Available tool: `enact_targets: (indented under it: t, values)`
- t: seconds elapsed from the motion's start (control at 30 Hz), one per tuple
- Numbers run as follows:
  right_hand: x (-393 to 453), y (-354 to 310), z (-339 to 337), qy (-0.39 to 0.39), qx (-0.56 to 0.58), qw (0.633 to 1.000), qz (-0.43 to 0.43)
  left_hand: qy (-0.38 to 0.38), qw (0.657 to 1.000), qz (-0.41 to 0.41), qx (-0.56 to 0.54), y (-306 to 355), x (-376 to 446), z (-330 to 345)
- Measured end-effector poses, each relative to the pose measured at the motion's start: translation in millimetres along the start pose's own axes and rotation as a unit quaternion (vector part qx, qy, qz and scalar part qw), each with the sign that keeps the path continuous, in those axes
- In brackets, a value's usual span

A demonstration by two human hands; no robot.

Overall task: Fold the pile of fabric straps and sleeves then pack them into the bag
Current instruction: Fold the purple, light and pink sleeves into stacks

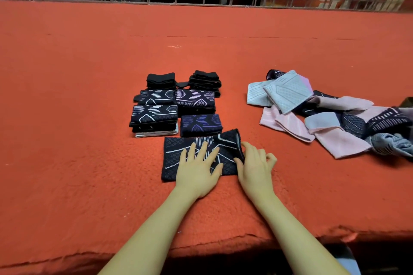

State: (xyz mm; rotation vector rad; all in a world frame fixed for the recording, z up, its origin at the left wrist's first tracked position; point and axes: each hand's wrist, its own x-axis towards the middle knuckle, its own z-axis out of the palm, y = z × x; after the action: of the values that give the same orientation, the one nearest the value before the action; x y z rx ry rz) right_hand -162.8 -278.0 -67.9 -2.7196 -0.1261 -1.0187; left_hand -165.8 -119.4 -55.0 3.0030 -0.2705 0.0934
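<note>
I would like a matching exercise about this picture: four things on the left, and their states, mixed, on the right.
Things:
1. left hand
2. right hand
3. folded dark sleeves
4. unfolded pile

States:
A. loose heap at the right
B. pinches the edge of the dark sleeve
C. stacked in rows
D. presses flat on the dark sleeve

Pairs: 1-D, 2-B, 3-C, 4-A

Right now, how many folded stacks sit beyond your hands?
6 stacks: left column back, middle, front; right column back, middle, front. Layers underneath may be hidden.
</note>
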Motion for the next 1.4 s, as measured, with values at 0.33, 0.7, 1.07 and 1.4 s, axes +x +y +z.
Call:
enact_targets:
  t: [0.33, 0.7, 1.07, 1.4]
  values:
    - [4, -3, -8, -0.01, 0.121, 0.992, 0.025, 0.026, 0.999, -0.037, 0.015, -17, -8, -6]
    - [28, -59, 11, -0.124, 0.095, 0.979, -0.133, 0.136, 0.986, -0.091, 0.013, -64, -29, -8]
    - [14, -60, 16, -0.265, 0.164, 0.937, -0.159, 0.146, 0.981, -0.128, 0.007, -62, -31, -5]
    - [19, -76, 9, -0.336, -0.017, 0.934, -0.122, 0.178, 0.974, -0.136, 0.031, -64, -28, 2]
